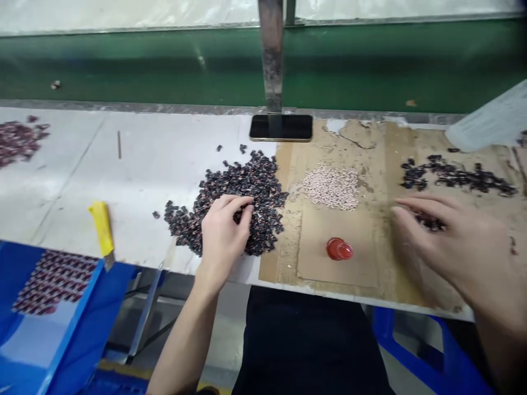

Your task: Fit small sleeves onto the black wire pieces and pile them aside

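My left hand (225,230) rests on a heap of small dark pieces (242,184), its thumb and forefinger tips closed near each other. Whatever lies between those tips is too small to make out. Over the cardboard on the right is my right hand (457,236), slightly blurred, with thumb and forefinger tips together. Some dark pieces (430,221) show beneath its curled fingers; a held piece cannot be made out. Between the hands lie a patch of tiny pale pink pieces (331,187) and a blob of glossy red material (335,248) on a cardboard square (341,272).
A phone (281,127) lies by a metal post (272,60). At left are a yellow cutter knife (101,227), reddish pieces (20,141) and a blue tray (93,307) holding rows of pieces. More dark pieces (461,176) and a translucent white container (489,120) are at right.
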A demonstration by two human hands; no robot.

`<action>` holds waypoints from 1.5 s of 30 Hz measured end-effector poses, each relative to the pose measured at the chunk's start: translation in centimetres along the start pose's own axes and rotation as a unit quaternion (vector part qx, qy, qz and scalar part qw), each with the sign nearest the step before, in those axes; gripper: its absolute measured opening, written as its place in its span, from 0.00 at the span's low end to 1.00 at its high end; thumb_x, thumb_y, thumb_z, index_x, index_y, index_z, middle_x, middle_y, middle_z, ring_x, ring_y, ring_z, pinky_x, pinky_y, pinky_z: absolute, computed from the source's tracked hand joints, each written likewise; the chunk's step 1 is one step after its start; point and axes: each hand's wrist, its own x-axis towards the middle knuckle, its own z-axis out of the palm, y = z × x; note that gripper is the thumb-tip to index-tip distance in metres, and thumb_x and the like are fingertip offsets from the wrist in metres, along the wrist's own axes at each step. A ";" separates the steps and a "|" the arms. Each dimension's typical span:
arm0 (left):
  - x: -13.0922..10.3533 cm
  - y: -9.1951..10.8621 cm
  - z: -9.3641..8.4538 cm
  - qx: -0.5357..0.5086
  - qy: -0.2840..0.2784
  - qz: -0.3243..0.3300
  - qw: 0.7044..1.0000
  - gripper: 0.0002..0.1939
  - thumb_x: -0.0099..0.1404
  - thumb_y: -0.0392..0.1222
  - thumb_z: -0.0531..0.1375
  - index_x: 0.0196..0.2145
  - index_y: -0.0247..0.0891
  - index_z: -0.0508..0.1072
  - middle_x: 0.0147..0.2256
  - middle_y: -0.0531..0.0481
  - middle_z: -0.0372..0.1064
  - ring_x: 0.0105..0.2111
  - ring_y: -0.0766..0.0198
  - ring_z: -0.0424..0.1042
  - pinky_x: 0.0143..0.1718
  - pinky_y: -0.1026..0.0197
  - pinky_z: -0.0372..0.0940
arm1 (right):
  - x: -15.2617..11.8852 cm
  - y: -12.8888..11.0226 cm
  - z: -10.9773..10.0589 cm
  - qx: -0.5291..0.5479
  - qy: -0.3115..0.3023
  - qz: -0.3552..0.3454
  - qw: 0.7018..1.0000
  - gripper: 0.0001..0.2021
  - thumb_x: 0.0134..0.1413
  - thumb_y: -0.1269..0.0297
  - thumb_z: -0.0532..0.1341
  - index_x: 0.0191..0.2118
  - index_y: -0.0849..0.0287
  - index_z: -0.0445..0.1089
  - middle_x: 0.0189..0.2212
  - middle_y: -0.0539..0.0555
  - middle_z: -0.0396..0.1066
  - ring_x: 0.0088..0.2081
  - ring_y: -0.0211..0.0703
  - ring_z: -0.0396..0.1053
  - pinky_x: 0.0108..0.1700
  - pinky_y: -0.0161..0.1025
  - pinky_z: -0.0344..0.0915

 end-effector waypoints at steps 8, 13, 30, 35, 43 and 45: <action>-1.3 1.9 -0.7 -0.211 0.014 -0.070 0.975 0.15 0.71 0.38 0.65 0.55 0.40 0.78 0.43 0.48 0.76 0.42 0.62 0.77 0.47 0.58 0.75 | 5.9 -4.8 6.7 -0.148 -0.144 -0.131 0.970 0.12 0.70 0.67 0.59 0.45 0.57 0.82 0.47 0.60 0.80 0.46 0.55 0.76 0.46 0.52 0.72; -1.6 3.7 -0.5 -0.296 0.008 -0.042 0.954 0.09 0.71 0.36 0.65 0.47 0.41 0.83 0.44 0.48 0.73 0.41 0.66 0.76 0.45 0.64 0.74 | 6.0 -5.1 7.1 -0.164 -0.119 -0.141 0.969 0.13 0.68 0.70 0.58 0.40 0.57 0.82 0.42 0.58 0.82 0.41 0.53 0.78 0.41 0.50 0.72; -2.4 11.7 2.4 -0.274 0.045 0.194 0.941 0.09 0.73 0.32 0.63 0.46 0.41 0.82 0.43 0.49 0.83 0.43 0.63 0.83 0.48 0.63 0.78 | 0.6 -8.2 3.0 0.526 -0.076 0.266 0.804 0.06 0.53 0.59 0.77 0.37 0.43 0.83 0.30 0.44 0.82 0.30 0.35 0.80 0.35 0.31 0.80; -2.5 11.6 2.9 -0.247 0.030 0.214 0.945 0.09 0.74 0.32 0.61 0.46 0.39 0.81 0.43 0.47 0.83 0.41 0.63 0.83 0.46 0.64 0.77 | -1.2 -8.8 3.1 0.444 0.002 0.212 0.871 0.06 0.55 0.63 0.76 0.39 0.47 0.84 0.33 0.47 0.84 0.34 0.37 0.82 0.40 0.31 0.81; -2.3 12.0 2.1 -0.526 -0.170 -0.111 0.826 0.05 0.68 0.43 0.70 0.36 0.39 0.83 0.31 0.51 0.79 0.27 0.67 0.77 0.31 0.65 0.75 | -1.6 -9.5 2.1 0.367 -0.001 0.135 0.921 0.09 0.57 0.70 0.74 0.41 0.48 0.84 0.36 0.49 0.84 0.33 0.40 0.83 0.37 0.33 0.82; -2.0 12.0 1.7 -0.581 -0.234 -0.193 0.755 0.09 0.61 0.45 0.76 0.33 0.38 0.83 0.26 0.53 0.77 0.23 0.69 0.73 0.27 0.67 0.73 | -1.3 -9.6 1.7 0.366 -0.031 0.115 0.923 0.08 0.57 0.70 0.74 0.40 0.47 0.84 0.34 0.48 0.84 0.33 0.39 0.82 0.36 0.31 0.81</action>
